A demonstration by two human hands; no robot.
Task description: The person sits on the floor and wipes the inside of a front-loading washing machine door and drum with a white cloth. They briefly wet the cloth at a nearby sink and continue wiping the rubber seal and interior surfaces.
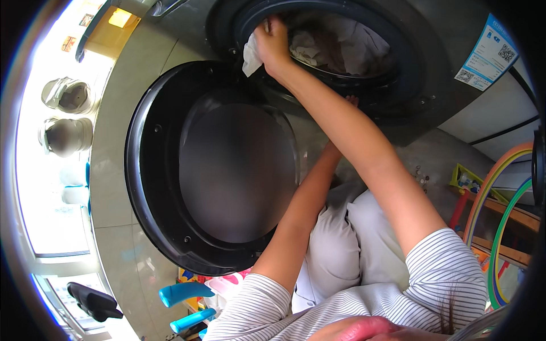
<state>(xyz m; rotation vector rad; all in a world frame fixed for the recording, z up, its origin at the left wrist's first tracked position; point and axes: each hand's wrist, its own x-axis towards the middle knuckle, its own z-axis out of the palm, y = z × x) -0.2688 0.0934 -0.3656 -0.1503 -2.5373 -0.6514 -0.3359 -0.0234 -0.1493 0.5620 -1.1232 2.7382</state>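
Observation:
A front-loading washing machine (420, 115) stands before me with its round door (140, 162) swung out to the left. Pinched in my right hand (275, 44) is a white cloth or wipe (251, 57), at the left side of the dark door opening (394, 91). Pale and brownish laundry (362, 44) lies inside the drum. My arms cross. Only some fingertips of my left hand (352, 100) show beyond my right forearm, close to the lower rim of the opening. The rest of that hand is hidden.
A tiled wall (113, 187) and a bright window ledge with a pair of shoes (68, 115) are at left. Blue handles (187, 294) stick up below the door. Coloured hoops (495, 238) and a green basket (460, 174) stand at right.

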